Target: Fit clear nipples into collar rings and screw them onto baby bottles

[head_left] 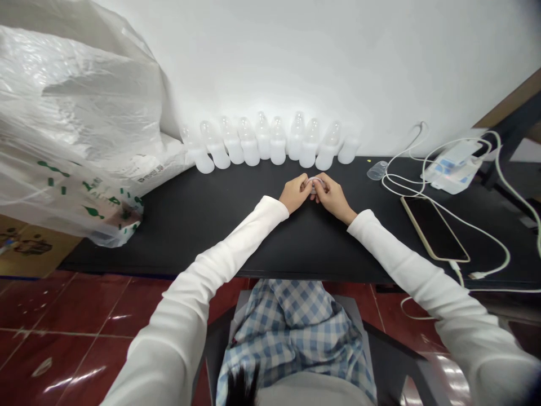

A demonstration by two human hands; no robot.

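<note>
My left hand [295, 193] and my right hand [332, 196] meet over the black table, fingers closed around a small pale ring-shaped piece [314, 180] with a pinkish rim. Fingers cover most of it, so its exact kind is unclear. Behind them, a curved row of several white bottles [278, 149] with clear domed tops stands upright along the wall. The bottle at the row's right end [348, 151] looks shorter, without a clear dome. A loose clear cap [377, 170] lies on the table to the right of my hands.
Large plastic bags [76, 101] fill the left side, above a cardboard box [31, 245]. To the right lie a phone [435, 228], looped white cables [460, 211] and a white-and-blue plastic packet [454, 166]. The black table [203, 208] has its front edge near my lap.
</note>
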